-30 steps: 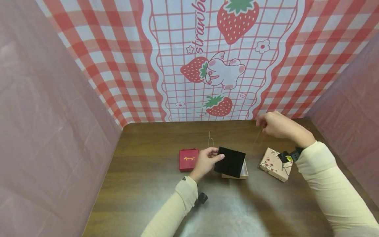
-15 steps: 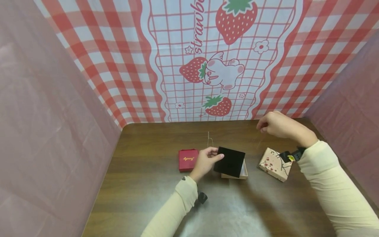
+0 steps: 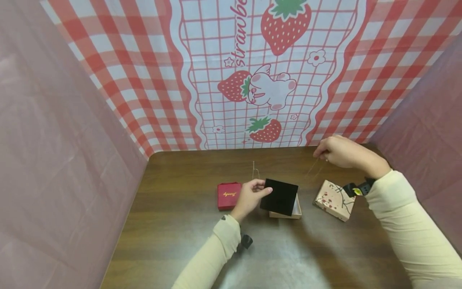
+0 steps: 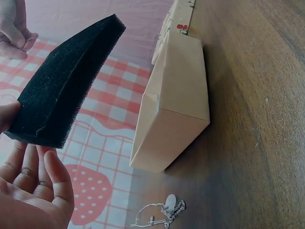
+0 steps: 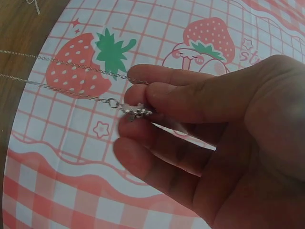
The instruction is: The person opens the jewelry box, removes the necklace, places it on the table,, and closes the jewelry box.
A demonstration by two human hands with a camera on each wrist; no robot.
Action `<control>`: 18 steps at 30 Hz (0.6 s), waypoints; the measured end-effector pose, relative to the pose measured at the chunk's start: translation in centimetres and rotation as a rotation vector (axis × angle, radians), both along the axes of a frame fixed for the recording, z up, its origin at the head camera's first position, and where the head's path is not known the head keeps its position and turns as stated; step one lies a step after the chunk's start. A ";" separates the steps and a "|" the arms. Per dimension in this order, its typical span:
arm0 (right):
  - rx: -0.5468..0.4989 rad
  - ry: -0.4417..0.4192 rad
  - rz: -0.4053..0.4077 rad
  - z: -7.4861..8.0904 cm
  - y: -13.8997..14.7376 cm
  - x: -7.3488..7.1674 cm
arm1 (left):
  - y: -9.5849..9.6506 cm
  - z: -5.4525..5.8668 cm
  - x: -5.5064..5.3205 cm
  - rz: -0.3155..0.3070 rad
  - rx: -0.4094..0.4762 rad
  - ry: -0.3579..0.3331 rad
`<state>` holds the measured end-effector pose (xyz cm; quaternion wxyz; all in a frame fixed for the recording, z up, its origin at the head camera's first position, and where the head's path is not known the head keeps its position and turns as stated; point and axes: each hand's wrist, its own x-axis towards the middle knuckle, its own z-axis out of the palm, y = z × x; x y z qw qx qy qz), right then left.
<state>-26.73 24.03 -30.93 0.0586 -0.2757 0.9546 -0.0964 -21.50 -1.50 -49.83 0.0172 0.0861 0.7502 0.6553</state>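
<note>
My left hand (image 3: pixel 250 197) grips a square black foam pad (image 3: pixel 279 197) by its left side, thumb on top and fingers beneath. The pad is tilted above an open cream box (image 4: pixel 183 76), partly hiding it in the head view. Farther back on the right, my right hand (image 3: pixel 341 152) pinches a fine silver necklace (image 5: pixel 62 89) between thumb and fingers. A small sparkling pendant (image 5: pixel 137 112) shows at its fingertips, and two strands of chain run away from it. Another silver chain (image 4: pixel 167 212) with an oval tag lies on the table beyond the left hand.
Left of the left hand lies a red box (image 3: pixel 228 195) with gold lettering. A cream lid with printed flowers (image 3: pixel 335 200) rests on the wooden table (image 3: pixel 173 224), below the right hand. A strawberry-patterned cloth (image 3: pixel 267 92) hangs along the back edge.
The right hand has shifted very slightly right, and its hanging chain shows more clearly than half a second ago. The left hand and black foam pad have stayed nearly still.
</note>
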 end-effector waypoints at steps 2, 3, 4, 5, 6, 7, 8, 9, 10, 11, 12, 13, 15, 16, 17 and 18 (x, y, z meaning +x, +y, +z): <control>0.000 -0.016 -0.004 0.0 0.1 0.0 | 0.0 0.0 0.0 -0.002 0.003 0.001; -0.004 -0.027 -0.009 0.1 0.1 0.0 | 0.0 0.0 0.0 -0.003 0.005 0.001; -0.008 -0.036 -0.011 0.1 0.1 0.0 | -0.1 0.1 0.0 -0.003 0.006 0.000; -0.013 -0.044 -0.014 0.1 0.1 0.0 | -0.1 0.0 0.1 -0.003 0.006 -0.001; -0.020 -0.055 -0.019 0.1 0.1 0.0 | -0.1 0.0 0.1 -0.004 0.005 -0.002; -0.027 -0.068 -0.025 0.0 0.1 -0.1 | -0.1 0.0 0.1 -0.003 0.004 -0.002; -0.029 -0.076 -0.036 0.0 0.1 -0.2 | -0.1 0.0 0.1 -0.003 0.004 -0.002; -0.034 -0.083 -0.048 -0.1 0.2 -0.3 | -0.1 0.0 0.1 -0.002 0.004 -0.006; -0.038 -0.095 -0.061 -0.2 0.2 -0.6 | -0.1 0.0 0.1 -0.001 0.002 -0.005; -0.043 -0.108 -0.078 -0.3 0.3 -0.8 | -0.1 0.0 0.0 0.001 0.001 -0.006; -0.045 -0.117 -0.091 -0.4 0.4 -1.1 | -0.1 0.0 0.0 0.001 -0.001 -0.007; -0.044 -0.122 -0.102 -0.5 0.5 -1.5 | -0.1 0.0 0.0 0.002 -0.004 -0.007; -0.046 -0.112 -0.123 -0.7 0.9 -2.3 | 0.0 0.0 -0.1 0.001 -0.010 -0.009; -0.038 -0.086 -0.126 -0.7 1.1 -2.7 | 0.0 0.0 -0.1 0.000 -0.013 -0.010; -0.037 -0.049 -0.128 -0.7 1.3 -3.1 | 0.0 -0.1 -0.2 -0.002 -0.015 -0.013; -0.033 -0.001 -0.131 -0.7 1.4 -3.5 | 0.0 -0.1 -0.2 -0.005 -0.017 -0.012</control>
